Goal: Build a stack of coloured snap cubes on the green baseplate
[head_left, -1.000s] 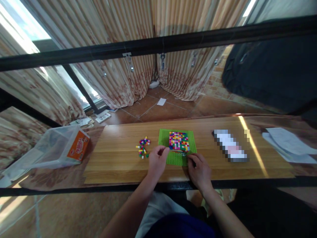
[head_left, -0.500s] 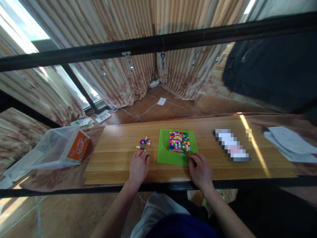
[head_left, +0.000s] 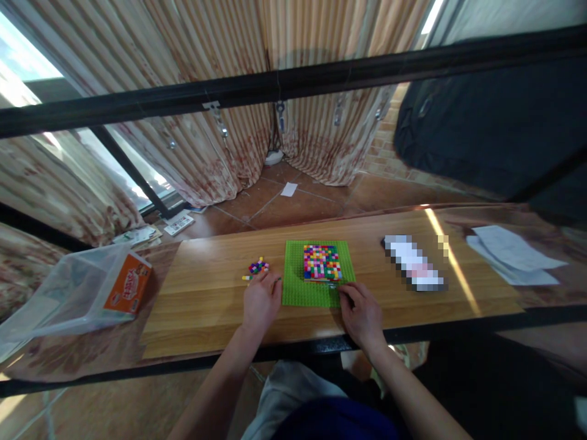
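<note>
A square mosaic of many-coloured small bricks (head_left: pixel 321 263) stands on the green studded baseplate (head_left: pixel 293 293). My left hand (head_left: pixel 261 300) is between the plate's left edge and a small pile of loose bricks (head_left: pixel 259 266), its fingers closed. A small dark green brick (head_left: pixel 277 279) shows at its thumb and fingertip. At the plate's lower right corner rests my right hand (head_left: pixel 361 310), fingers pinched together. A thin, shiny thing (head_left: pixel 331 285) lies by its fingertips at the mosaic's near edge; its kind is too small to make out.
A clear plastic box (head_left: pixel 77 287) with an orange label lies left of the wooden board (head_left: pixel 206 330). On the right are a blurred-out flat object (head_left: pixel 413 263) and white papers (head_left: pixel 513 253). A black bar (head_left: pixel 312 79) crosses in front of the curtains.
My left hand has moved right, from the loose bricks toward the baseplate, with the green brick at its fingertips. The right hand stays by the plate's corner. The whole view has shifted slightly.
</note>
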Demonstrator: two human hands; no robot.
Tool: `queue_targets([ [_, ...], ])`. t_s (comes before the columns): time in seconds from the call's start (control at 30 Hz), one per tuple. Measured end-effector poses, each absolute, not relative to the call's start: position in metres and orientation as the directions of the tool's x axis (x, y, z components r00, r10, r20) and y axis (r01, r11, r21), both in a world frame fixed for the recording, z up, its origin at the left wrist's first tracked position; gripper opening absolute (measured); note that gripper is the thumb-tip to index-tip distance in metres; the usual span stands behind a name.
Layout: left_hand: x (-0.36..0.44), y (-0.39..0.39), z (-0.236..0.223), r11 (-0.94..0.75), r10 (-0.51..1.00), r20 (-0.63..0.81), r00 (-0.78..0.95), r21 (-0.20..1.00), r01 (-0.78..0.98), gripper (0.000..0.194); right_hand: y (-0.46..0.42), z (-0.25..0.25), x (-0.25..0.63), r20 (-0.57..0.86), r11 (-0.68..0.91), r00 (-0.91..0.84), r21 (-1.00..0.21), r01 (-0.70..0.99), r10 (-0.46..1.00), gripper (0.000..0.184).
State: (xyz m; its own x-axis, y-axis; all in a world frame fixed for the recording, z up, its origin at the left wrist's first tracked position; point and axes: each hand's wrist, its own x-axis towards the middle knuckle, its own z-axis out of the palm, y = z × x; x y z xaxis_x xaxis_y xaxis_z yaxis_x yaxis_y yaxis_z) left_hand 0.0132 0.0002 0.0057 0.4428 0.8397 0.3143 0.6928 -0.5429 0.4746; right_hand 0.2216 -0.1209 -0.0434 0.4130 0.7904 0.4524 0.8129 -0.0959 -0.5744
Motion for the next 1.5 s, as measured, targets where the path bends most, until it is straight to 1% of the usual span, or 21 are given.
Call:
queue_targets([
  [0.13, 0.038, -0.002, 0.015, -0.582, 0.807, 0.293, 0.512, 0.542, 0.607, 0.018, -0.121, -0.042, 0.221, 0.439, -0.109, 0.414, -0.569, 0.815, 0.797, 0.019],
  [0.23, 0.054, -0.006, 0.020, -0.616, 0.774, 0.305, 0.555, 0.565, 0.548, 0.018, -0.121, -0.042, 0.221, 0.442, -0.109, 0.406, -0.560, 0.822, 0.800, 0.019],
  [0.53, 0.069, 0.002, 0.018, -0.623, 0.771, 0.276, 0.574, 0.517, 0.588, 0.012, -0.121, -0.041, 0.220, 0.449, -0.114, 0.412, -0.555, 0.824, 0.793, 0.018],
  [0.73, 0.070, 0.006, 0.019, -0.572, 0.806, 0.261, 0.531, 0.573, 0.587, 0.007, -0.121, -0.040, 0.220, 0.453, -0.103, 0.409, -0.561, 0.822, 0.792, 0.018],
  [0.9, 0.069, 0.007, 0.019, -0.611, 0.777, 0.292, 0.557, 0.558, 0.561, 0.006, -0.121, -0.042, 0.221, 0.441, -0.108, 0.410, -0.565, 0.818, 0.798, 0.019],
  [1.0, 0.068, 0.006, 0.015, -0.678, 0.728, 0.352, 0.588, 0.495, 0.543, 0.010, -0.121, -0.042, 0.220, 0.445, -0.105, 0.409, -0.565, 0.818, 0.797, 0.019],
  [1.1, 0.069, 0.000, 0.007, -0.742, 0.669, 0.447, 0.593, 0.357, 0.567, 0.016, -0.121, -0.041, 0.220, 0.447, -0.106, 0.413, -0.566, 0.817, 0.794, 0.019],
  [1.17, 0.070, -0.005, 0.002, -0.750, 0.642, 0.514, 0.569, 0.265, 0.606, 0.019, -0.121, -0.040, 0.220, 0.442, -0.112, 0.415, -0.566, 0.817, 0.795, 0.019],
  [1.23, 0.072, -0.012, -0.001, -0.736, 0.630, 0.549, 0.548, 0.199, 0.647, 0.020, -0.121, -0.039, 0.219, 0.436, -0.119, 0.417, -0.565, 0.817, 0.797, 0.019],
  [1.33, 0.074, -0.020, -0.001, -0.714, 0.633, 0.535, 0.560, 0.123, 0.689, 0.022, -0.121, -0.040, 0.219, 0.429, -0.122, 0.419, -0.568, 0.814, 0.800, 0.020],
  [1.5, 0.071, -0.027, 0.005, -0.703, 0.643, 0.454, 0.617, 0.030, 0.711, 0.029, -0.120, -0.040, 0.219, 0.440, -0.128, 0.421, -0.556, 0.822, 0.793, 0.020],
])
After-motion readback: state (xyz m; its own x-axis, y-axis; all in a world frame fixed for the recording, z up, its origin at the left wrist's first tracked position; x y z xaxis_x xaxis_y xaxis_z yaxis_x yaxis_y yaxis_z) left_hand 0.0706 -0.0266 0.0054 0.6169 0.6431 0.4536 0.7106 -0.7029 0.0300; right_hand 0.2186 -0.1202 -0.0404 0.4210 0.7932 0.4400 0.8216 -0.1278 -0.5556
